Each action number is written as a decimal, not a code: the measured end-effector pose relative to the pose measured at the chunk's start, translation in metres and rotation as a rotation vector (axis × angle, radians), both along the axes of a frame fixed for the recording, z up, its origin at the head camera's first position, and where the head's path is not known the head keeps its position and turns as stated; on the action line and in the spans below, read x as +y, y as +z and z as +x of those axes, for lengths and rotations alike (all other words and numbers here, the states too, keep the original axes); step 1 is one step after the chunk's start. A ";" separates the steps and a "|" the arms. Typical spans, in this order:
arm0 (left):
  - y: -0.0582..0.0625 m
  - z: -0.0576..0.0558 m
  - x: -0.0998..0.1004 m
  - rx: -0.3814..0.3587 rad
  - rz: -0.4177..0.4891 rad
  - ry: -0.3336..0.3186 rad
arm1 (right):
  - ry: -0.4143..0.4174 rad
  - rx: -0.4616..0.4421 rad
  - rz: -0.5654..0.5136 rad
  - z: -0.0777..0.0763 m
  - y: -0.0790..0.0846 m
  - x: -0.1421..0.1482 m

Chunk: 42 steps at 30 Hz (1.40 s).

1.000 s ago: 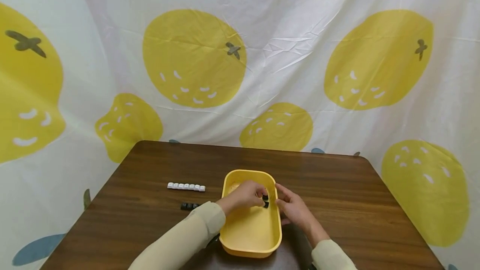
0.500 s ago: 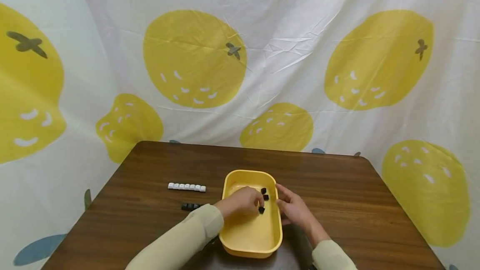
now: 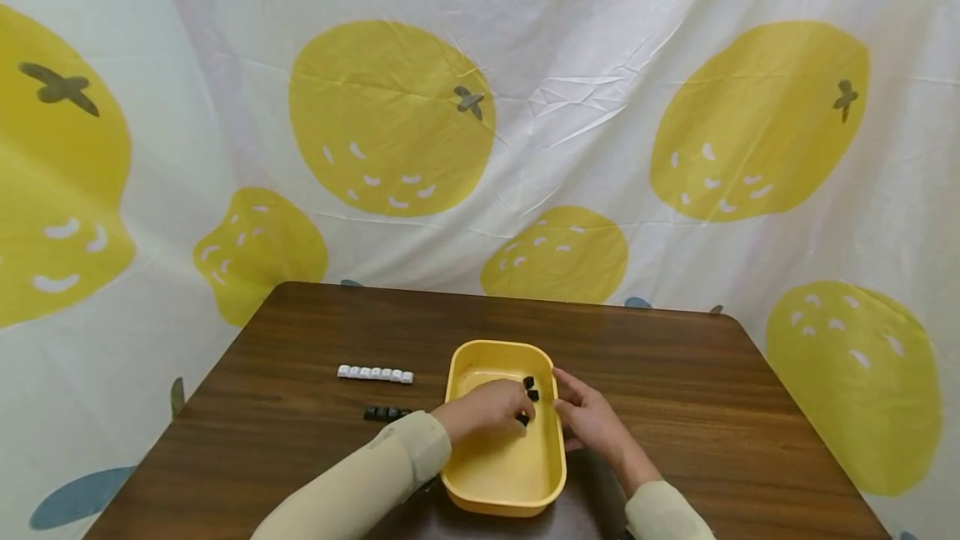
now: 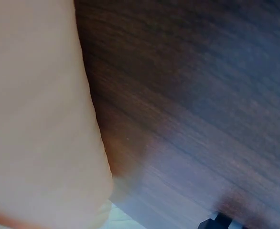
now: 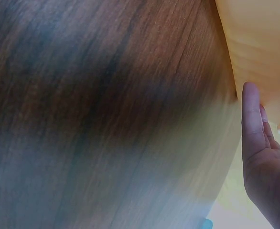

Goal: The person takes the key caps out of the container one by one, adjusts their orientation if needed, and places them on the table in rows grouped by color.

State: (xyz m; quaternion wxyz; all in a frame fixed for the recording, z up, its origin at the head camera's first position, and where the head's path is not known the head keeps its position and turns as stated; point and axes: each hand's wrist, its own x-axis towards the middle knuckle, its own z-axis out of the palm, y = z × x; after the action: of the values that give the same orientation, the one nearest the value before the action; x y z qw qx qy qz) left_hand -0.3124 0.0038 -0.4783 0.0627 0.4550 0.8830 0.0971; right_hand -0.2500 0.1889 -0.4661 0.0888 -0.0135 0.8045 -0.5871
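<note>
A yellow tray point(image 3: 504, 494) stands on the dark wooden table, its outer wall filling one side of each wrist view. My left hand point(image 3: 491, 407) reaches over the left rim, fingertips bent down and pinching a small black keycap point(image 3: 522, 420), partly hidden by them. Two more black keycaps point(image 3: 533, 395) lie just beyond, against the tray's right wall. Outside that wall, my right hand point(image 3: 596, 423) rests with its fingers extended along it and the thumb near the rim. In the right wrist view the same straight fingers point(image 5: 251, 119) lie beside the yellow wall.
Left of the tray, a row of white keycaps point(image 3: 375, 374) lies on the table point(image 3: 675, 373). Nearer me is a row of black keycaps point(image 3: 384, 413), partly covered by my left sleeve point(image 3: 375, 465). A lemon-print cloth point(image 3: 570, 157) hangs behind the table.
My left hand has drawn slightly nearer within the tray, uncovering two black keycaps along the right wall; its fingertips have closed over another. My right hand stays at the tray's side.
</note>
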 end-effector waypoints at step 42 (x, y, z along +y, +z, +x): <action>0.031 -0.002 -0.079 -0.337 0.678 0.441 | -0.019 -0.020 -0.028 0.001 0.001 -0.002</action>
State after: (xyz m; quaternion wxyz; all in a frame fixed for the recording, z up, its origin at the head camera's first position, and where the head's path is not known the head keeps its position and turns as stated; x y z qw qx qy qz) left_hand -0.3140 -0.0748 -0.4472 0.0307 0.2285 0.8545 0.4654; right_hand -0.2493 0.1869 -0.4654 0.0908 -0.0012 0.7953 -0.5994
